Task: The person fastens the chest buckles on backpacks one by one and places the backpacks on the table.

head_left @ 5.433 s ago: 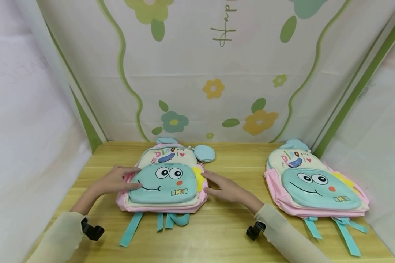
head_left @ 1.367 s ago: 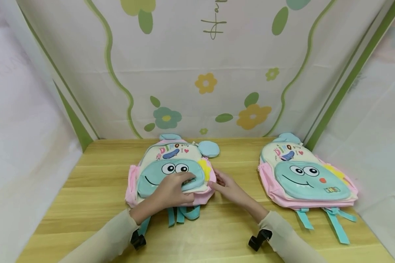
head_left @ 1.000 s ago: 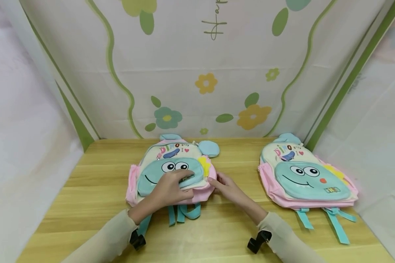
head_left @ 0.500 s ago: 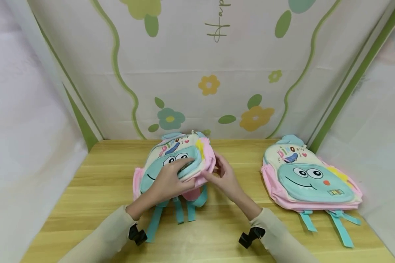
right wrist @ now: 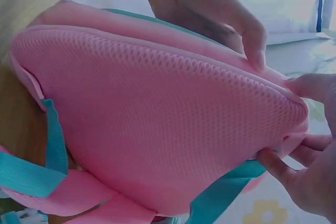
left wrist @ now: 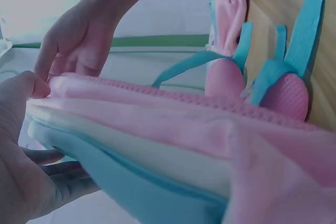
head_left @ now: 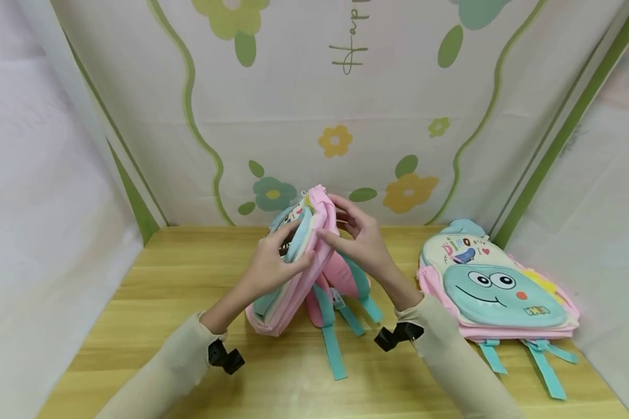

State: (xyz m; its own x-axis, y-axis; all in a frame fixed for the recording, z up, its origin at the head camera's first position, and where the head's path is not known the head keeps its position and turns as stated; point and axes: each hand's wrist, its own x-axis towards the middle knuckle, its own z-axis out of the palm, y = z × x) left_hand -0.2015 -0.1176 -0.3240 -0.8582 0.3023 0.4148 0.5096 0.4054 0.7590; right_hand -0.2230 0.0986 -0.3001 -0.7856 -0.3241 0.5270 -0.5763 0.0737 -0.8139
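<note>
A child's backpack [head_left: 293, 294] in pink, cream and teal is tipped onto one side, its pink bottom turned toward me. My left hand [head_left: 269, 265] grips it from the front, fingers over the teal dinosaur pocket and thumb against the pink bottom. At the raised edge, my right hand [head_left: 367, 238] holds it with the thumb on the bottom and the fingers behind. The right wrist view shows the pink mesh back panel [right wrist: 131, 108] with the right hand's fingers against its corner. Pink shoulder straps [head_left: 340, 273] with teal webbing hang down on the right. The dinosaur face is mostly hidden.
A second, matching backpack [head_left: 503, 297] lies face up on the right of the wooden table [head_left: 178, 273], its teal straps [head_left: 547, 369] toward the front. A white cloth backdrop [head_left: 272, 110] with printed flowers stands behind, and white cloth walls flank both sides.
The left backpack lay flat with a hand at each side; my left hand moved across its front to the right. Both hands have since lifted its right edge, turning it onto its left side.
</note>
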